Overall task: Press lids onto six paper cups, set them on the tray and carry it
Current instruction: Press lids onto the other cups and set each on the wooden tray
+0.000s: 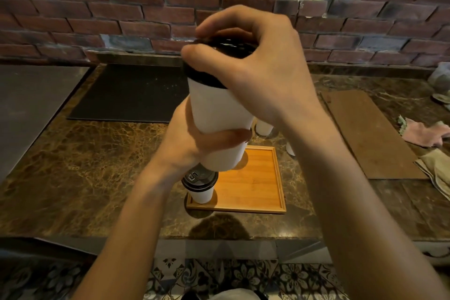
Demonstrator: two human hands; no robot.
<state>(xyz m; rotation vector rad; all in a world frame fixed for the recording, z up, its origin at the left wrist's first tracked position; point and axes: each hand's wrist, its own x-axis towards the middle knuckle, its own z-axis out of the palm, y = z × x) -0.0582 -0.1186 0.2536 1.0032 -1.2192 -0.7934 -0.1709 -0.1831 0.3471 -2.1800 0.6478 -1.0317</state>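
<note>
Paper cup (216, 107) raised above tray (258, 178): left hand (192, 143) wraps its body, right hand (263, 75) curls over black lid (226, 48), pressing. One lidded cup (201, 190) on tray's near-left corner; more cups (264, 126) beyond tray, partly hidden. Most work left.

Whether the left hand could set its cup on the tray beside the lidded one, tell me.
Probably yes. The left hand grips the raised cup above the tray, whose visible floor is bare apart from the lidded cup in its near-left corner.
</note>
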